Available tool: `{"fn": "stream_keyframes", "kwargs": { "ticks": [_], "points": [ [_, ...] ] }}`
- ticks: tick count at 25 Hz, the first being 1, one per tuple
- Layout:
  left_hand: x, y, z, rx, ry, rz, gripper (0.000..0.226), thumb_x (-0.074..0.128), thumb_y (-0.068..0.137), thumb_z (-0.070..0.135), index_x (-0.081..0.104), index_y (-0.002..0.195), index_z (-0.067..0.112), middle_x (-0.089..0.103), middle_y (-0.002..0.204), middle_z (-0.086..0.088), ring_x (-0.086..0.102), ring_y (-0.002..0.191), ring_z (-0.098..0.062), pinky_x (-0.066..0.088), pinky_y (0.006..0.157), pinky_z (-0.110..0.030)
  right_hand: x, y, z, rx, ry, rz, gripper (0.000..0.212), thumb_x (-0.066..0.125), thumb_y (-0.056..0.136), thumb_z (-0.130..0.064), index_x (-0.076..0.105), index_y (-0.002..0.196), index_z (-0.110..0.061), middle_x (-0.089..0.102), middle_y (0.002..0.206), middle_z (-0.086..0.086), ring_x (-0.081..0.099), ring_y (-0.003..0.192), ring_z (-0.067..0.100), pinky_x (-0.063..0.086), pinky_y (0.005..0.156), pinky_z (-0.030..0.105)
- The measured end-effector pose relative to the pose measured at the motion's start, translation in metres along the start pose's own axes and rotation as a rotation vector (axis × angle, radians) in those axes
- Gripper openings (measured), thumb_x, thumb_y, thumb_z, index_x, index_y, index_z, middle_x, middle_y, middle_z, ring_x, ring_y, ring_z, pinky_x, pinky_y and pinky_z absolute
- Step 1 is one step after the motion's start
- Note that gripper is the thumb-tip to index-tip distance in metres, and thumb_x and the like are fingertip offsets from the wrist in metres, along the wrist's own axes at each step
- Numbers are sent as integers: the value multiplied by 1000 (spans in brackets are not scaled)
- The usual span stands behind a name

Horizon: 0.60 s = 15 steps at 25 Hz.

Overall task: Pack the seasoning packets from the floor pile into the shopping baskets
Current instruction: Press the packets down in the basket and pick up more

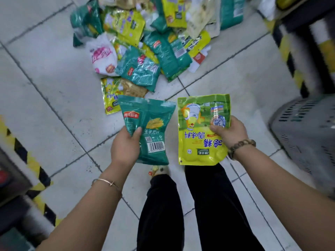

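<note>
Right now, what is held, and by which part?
The left hand grips a teal cornstarch packet by its left edge; the right hand, a yellow-green chicken-seasoning packet by its right edge.

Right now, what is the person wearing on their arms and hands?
No sleeves or gloves show. A thin metal bangle circles the wrist of the left hand, and a bracelet of round brown beads circles the wrist of the right hand.
</note>
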<state>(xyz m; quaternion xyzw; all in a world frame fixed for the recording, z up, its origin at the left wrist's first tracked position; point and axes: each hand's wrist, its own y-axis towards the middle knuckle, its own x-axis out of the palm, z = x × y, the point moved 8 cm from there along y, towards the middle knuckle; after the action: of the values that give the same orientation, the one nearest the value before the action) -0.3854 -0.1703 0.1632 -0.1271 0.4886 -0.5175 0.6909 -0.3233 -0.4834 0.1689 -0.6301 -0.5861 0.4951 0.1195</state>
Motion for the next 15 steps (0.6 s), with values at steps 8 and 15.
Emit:
{"fn": "stream_keyframes", "kwargs": {
  "ticks": [8, 15],
  "points": [
    [79, -90, 86, 22, -257, -189, 12, 52, 94, 10, 60, 103, 12, 68, 100, -7, 66, 95, -29, 53, 86, -47, -162, -36, 40, 6, 278, 188, 25, 71, 81, -12, 58, 102, -15, 66, 91, 1, 64, 74, 15, 53, 64, 26],
    [211, -180, 193, 141, -220, -320, 18, 57, 92, 10, 66, 79, 19, 69, 73, 4, 67, 66, -12, 56, 64, -29, -302, -19, 126, 36, 418, 306, 28, 72, 80, -16, 60, 105, -18, 68, 95, -1, 65, 80, 15, 54, 76, 32]
  ]
}}
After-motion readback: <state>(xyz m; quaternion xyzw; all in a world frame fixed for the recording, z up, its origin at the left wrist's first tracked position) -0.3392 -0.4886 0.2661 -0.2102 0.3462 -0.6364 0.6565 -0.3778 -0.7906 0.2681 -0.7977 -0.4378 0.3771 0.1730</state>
